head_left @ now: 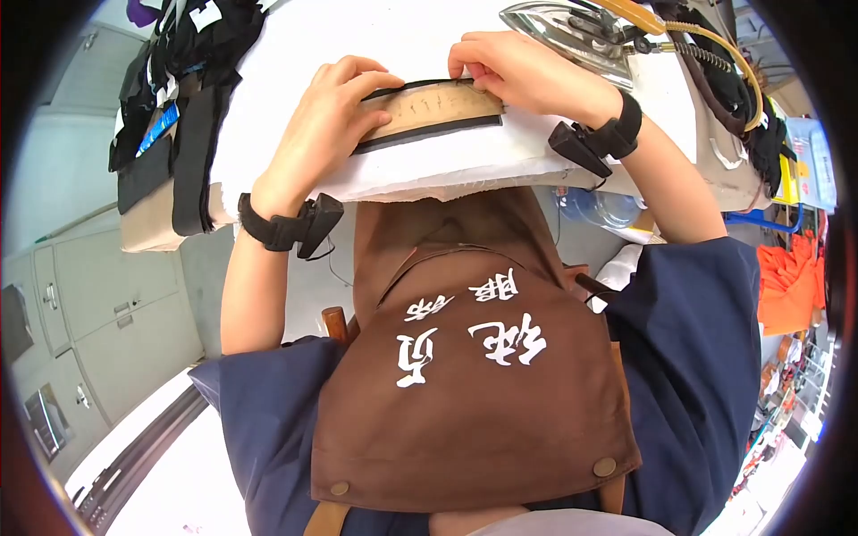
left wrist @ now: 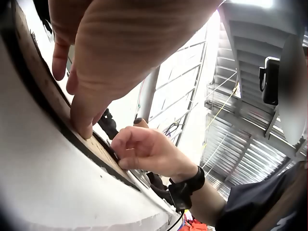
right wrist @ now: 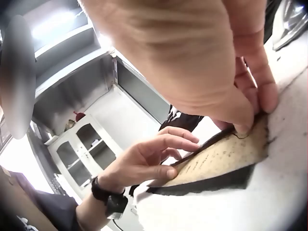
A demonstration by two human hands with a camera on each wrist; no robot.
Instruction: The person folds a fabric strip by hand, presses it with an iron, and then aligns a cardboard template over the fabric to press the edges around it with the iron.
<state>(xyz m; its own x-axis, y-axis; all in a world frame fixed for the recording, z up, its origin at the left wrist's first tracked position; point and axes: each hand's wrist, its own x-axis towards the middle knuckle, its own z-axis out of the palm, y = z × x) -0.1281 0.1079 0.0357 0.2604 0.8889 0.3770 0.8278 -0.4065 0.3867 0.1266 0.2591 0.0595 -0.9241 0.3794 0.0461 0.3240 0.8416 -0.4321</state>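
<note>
A tan, curved template [head_left: 433, 107] with dark handwritten marks lies on a black fabric strip [head_left: 447, 134], whose far edge folds up along the template. My left hand [head_left: 326, 112] rests at the template's left end, thumb on its face and fingers along the far edge. At the right end, my right hand [head_left: 527, 76] pinches the black fabric at the far edge between thumb and fingers. In the right wrist view the right thumb [right wrist: 243, 122] presses close to that fold, while the left hand [right wrist: 144, 156] lies lower along the template.
A steam iron [head_left: 581, 36] with a hose stands at the back right, close to my right hand. Black fabric pieces [head_left: 201, 134] hang over the left side of the white-covered table [head_left: 268, 98]. The table's near edge [head_left: 429, 186] runs in front of my apron.
</note>
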